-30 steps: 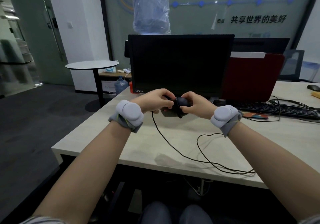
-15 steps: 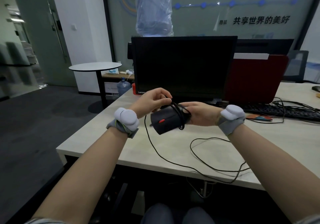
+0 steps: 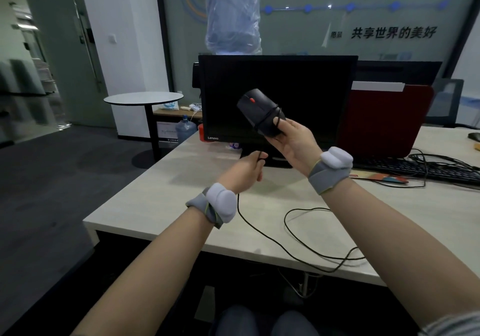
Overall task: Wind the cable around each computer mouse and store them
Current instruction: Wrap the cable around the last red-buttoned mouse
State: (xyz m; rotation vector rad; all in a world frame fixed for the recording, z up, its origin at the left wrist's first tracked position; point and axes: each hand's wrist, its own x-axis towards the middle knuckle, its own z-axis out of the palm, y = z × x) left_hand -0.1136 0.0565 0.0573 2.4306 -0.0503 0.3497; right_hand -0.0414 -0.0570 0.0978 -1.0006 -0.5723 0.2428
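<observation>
Above desk (image 3: 155, 205), right hand (image 3: 293, 143) gripping mouse (image 3: 259, 112)

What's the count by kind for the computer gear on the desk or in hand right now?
Mice: 2, the black mouse gripped in the right hand, and a second mouse at the desk's far right edge
Monitors: 2, the Lenovo monitor and another monitor behind it
Keyboards: 1, the black keyboard
Total: 5
</observation>
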